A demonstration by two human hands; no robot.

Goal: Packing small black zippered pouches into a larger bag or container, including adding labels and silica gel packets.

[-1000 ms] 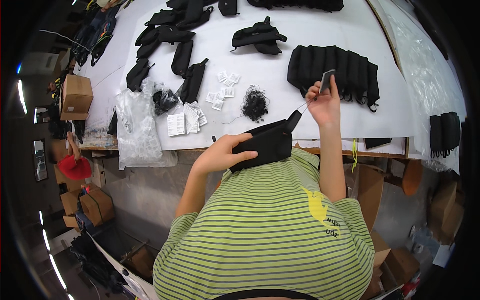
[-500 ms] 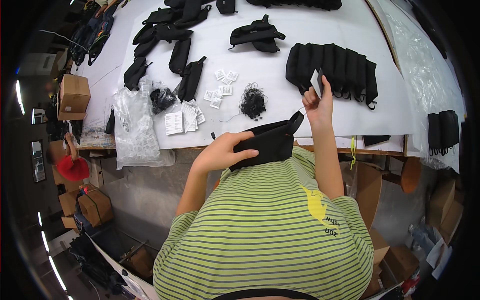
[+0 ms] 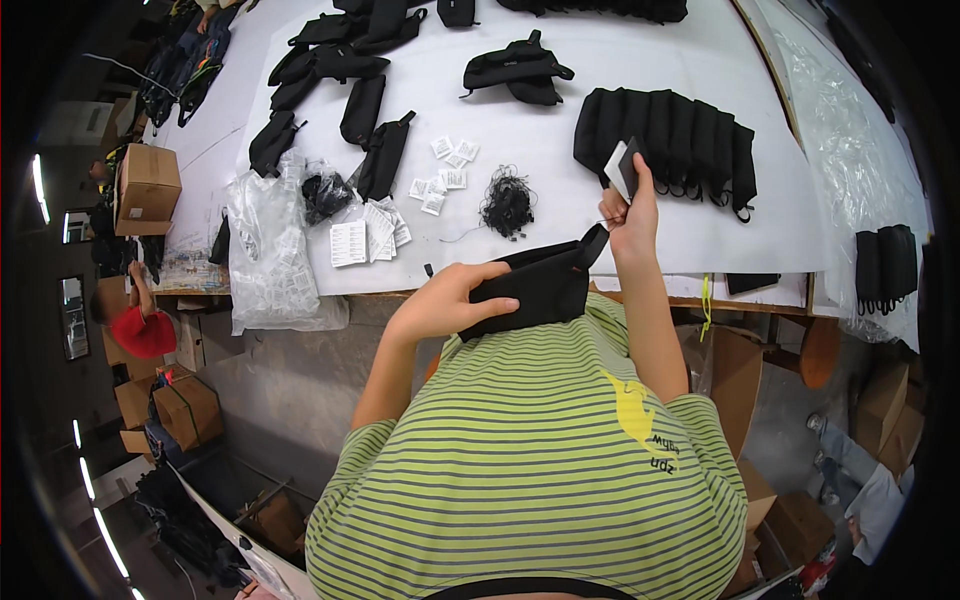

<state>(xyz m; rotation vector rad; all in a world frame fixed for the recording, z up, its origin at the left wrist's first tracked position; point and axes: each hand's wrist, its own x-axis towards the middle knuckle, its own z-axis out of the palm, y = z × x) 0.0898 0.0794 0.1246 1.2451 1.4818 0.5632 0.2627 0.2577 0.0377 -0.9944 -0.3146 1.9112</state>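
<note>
My left hand (image 3: pixel 447 303) is closed round one end of a black fabric pouch (image 3: pixel 545 293), thumb on its near side, holding it in front of my shirt at the table's near edge. The pouch has a loop (image 3: pixel 595 240) at its right end. Above that loop, my right hand (image 3: pixel 633 222) pinches a hang tag (image 3: pixel 622 170) with a white and a dark face. A thin string seems to run between the fingers and the loop. Beyond the right hand, a row of black pouches (image 3: pixel 660 130) lies side by side.
On the white table (image 3: pixel 560 195) are a heap of black tag strings (image 3: pixel 508 203), small white packets (image 3: pixel 437 183), printed white cards (image 3: pixel 349 243) and a clear plastic bag (image 3: pixel 268 250). More black pouches (image 3: pixel 383 160) lie farther left. A person in red (image 3: pixel 143 332) is at far left.
The hang tag has tilted left and its faces have fanned apart in my right hand. My left hand and the pouch have hardly moved. More of a person shows at lower right.
</note>
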